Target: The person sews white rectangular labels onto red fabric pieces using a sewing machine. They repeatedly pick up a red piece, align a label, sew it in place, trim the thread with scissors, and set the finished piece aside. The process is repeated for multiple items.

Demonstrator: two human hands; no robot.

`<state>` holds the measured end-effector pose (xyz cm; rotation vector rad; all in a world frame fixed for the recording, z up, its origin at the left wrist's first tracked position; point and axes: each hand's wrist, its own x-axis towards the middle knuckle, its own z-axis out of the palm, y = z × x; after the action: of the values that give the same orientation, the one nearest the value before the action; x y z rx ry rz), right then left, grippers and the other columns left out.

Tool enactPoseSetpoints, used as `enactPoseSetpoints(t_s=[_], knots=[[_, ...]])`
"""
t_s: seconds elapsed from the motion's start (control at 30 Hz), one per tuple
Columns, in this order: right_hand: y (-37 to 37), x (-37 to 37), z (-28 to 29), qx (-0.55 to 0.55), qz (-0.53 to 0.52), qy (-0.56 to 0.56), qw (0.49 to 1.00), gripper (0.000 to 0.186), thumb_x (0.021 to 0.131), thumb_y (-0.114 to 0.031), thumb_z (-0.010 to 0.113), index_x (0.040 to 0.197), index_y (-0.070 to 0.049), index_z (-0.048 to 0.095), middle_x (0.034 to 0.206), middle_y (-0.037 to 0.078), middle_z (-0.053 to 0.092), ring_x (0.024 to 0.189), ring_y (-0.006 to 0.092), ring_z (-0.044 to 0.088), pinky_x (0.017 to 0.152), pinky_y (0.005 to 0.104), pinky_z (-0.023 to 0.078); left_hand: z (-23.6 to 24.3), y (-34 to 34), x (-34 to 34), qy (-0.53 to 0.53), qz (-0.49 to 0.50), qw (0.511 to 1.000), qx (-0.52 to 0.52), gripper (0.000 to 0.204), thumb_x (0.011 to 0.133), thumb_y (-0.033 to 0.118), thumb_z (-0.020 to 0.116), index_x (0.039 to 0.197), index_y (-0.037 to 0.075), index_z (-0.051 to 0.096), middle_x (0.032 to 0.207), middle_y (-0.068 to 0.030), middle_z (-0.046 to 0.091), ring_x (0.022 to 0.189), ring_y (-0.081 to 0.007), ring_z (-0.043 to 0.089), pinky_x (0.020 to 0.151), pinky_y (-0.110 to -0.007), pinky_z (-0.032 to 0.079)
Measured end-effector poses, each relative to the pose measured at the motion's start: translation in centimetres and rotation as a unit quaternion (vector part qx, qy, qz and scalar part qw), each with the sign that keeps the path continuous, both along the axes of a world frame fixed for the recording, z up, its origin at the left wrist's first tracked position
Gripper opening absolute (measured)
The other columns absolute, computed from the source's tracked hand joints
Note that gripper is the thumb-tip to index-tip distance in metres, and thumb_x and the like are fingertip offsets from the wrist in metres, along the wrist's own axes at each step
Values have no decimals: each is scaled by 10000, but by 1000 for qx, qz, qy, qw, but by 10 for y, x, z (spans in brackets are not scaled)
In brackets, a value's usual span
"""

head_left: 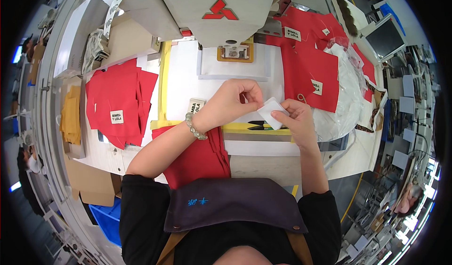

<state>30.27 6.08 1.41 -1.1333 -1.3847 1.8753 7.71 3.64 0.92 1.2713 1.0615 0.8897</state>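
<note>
In front of the white metal machine head point(216, 27), the right hand point(299, 120) pinches a small square white card point(269, 111), probably leaving its corner for the left hand point(228, 101), with fingertips together.

Am holding white square piece point(271, 114) in right hand point(297, 119), left hand point(240, 98) pinching at its left corner; red fabric stack point(128, 91) lying left.

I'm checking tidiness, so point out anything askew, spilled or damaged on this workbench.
The red fabric stack on the left looks askew: its layers are fanned, with corners sticking out unevenly. Nothing looks clearly spilled or damaged.
</note>
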Motion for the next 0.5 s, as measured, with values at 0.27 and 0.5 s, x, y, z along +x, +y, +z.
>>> enactPoseSetpoints(t_s=[0.27,0.5], knots=[[0,-7,3,44,-6,-60,997,152,847,-95,751,812,9,646,723,21,650,621,21,573,521,173,442,11,-4,4,77,33,988,132,88,806,89,711,876,36,709,878,-29,621,800,-138,549,686,-275,412],[5,-7,3,14,14,-35,999,114,855,-76,733,856,8,657,702,17,642,582,32,572,508,172,433,9,-1,-4,87,54,989,109,101,821,121,747,865,33,723,818,-19,637,727,-114,530,651,-258,411]])
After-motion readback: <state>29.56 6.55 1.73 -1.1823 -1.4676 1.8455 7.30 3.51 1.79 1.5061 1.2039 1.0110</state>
